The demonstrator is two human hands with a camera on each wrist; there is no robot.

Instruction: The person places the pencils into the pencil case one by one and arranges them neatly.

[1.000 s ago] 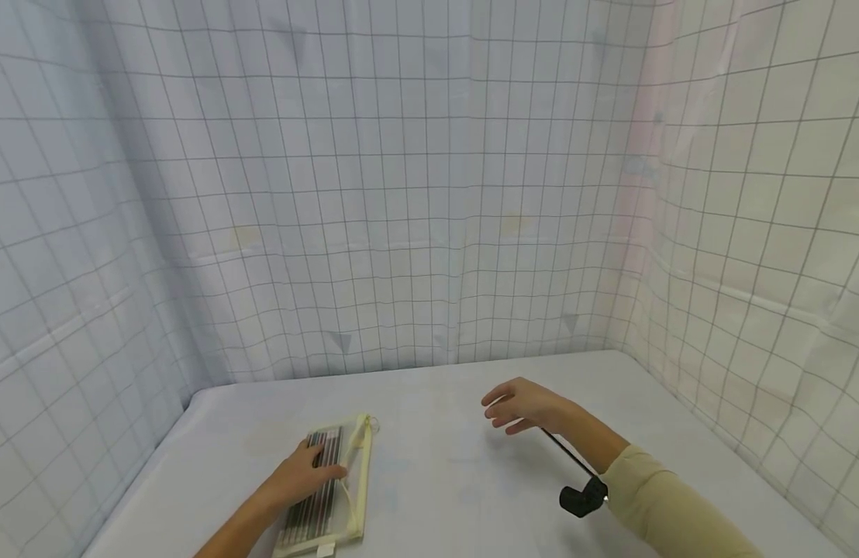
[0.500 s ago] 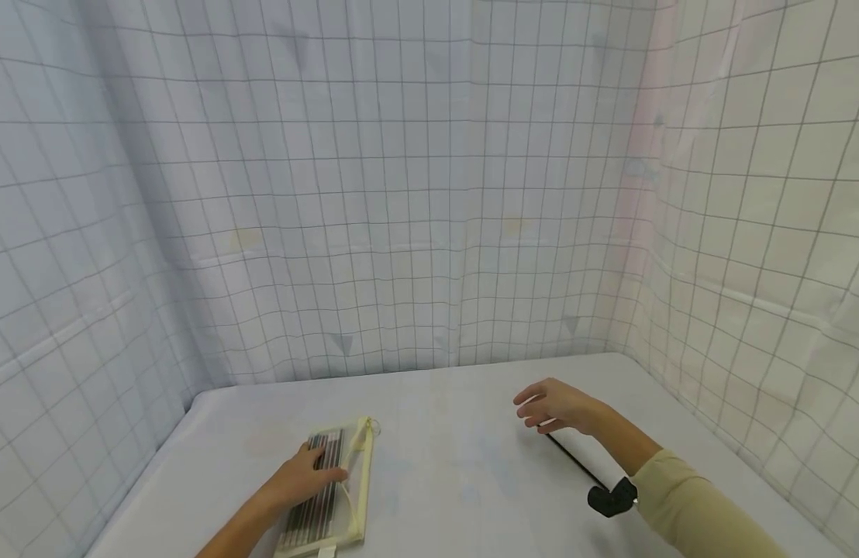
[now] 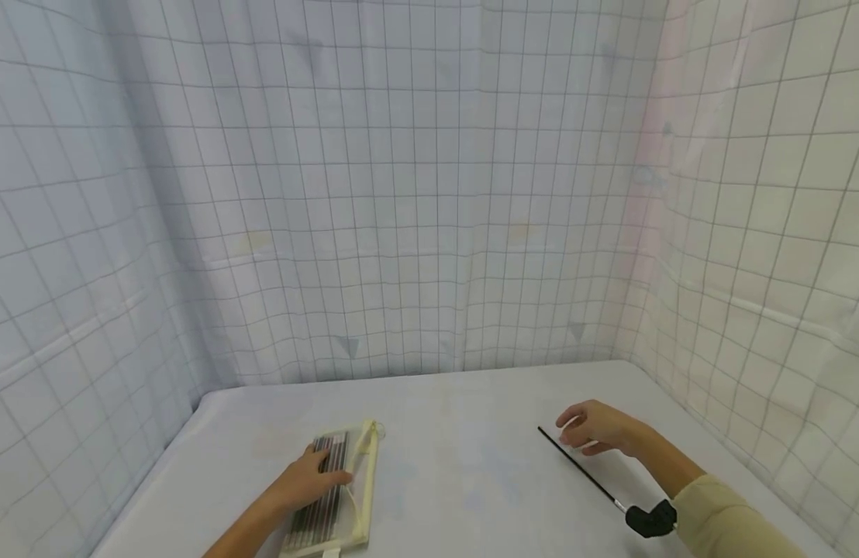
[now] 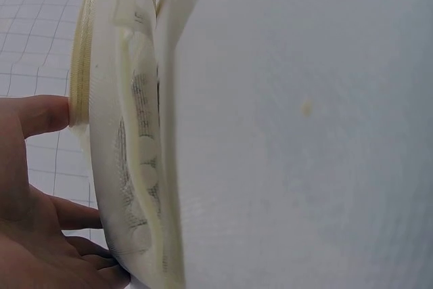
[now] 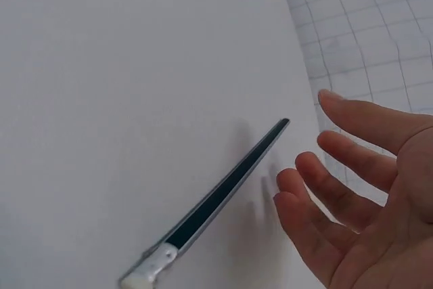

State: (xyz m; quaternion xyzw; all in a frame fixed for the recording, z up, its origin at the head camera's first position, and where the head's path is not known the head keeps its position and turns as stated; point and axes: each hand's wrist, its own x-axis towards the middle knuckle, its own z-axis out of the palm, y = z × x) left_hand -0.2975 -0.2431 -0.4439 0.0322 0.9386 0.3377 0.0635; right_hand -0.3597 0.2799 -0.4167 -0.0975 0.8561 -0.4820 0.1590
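In the head view, my left hand [image 3: 306,482] rests on a see-through pouch [image 3: 363,484] with cream zip edging, at the table's left side. Through the pouch show slim, pen-like sticks [image 3: 318,515] lying in a row. The left wrist view has my thumb at the pouch's zip edge [image 4: 81,59] and the other fingers at its lower side. On the right, my right hand [image 3: 600,426] is above the table with loosely bent fingers, holding nothing. Beside it, a thin dark stick [image 3: 576,463] lies on the table; the right wrist view shows its silvery edges and metal end [image 5: 152,265].
A white cloth covers the table [image 3: 443,465]. Gridded white curtains [image 3: 429,232] stand behind it and at both sides. A black wrist device [image 3: 650,519] sits by my right sleeve, overlapping the near end of the stick in the head view.
My right hand has moved to the right, away from the dark stick, so more of the stick shows. My left hand has stayed on the pouch.
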